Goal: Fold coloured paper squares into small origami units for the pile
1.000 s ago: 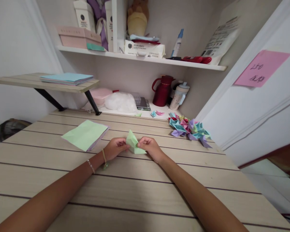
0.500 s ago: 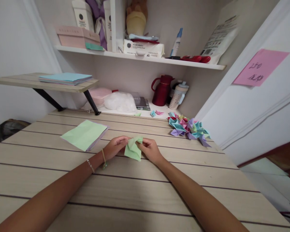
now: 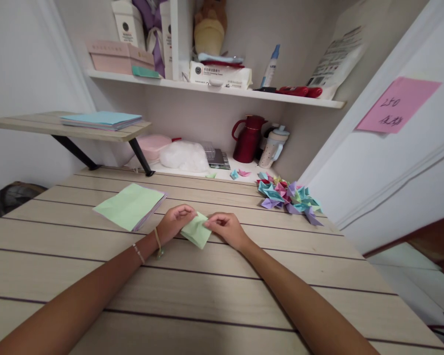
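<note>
Folded paper (image 3: 197,231) turned; paper stack (image 3: 131,206) left; origami pile (image 3: 291,197) right

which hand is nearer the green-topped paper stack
Left. The left hand sits just right of the green-topped paper stack; the right hand is farther right, across the folded green paper.

I'm looking over a pale slatted table (image 3: 207,305) with dark grooves. Near its far left corner stand the black legs (image 3: 141,157) of a raised shelf. Left of the middle lies a paper stack (image 3: 130,206), green uppermost, purple beneath. By the far right corner I see a multicoloured pile of folded paper shapes (image 3: 290,198), heaped together.
</note>
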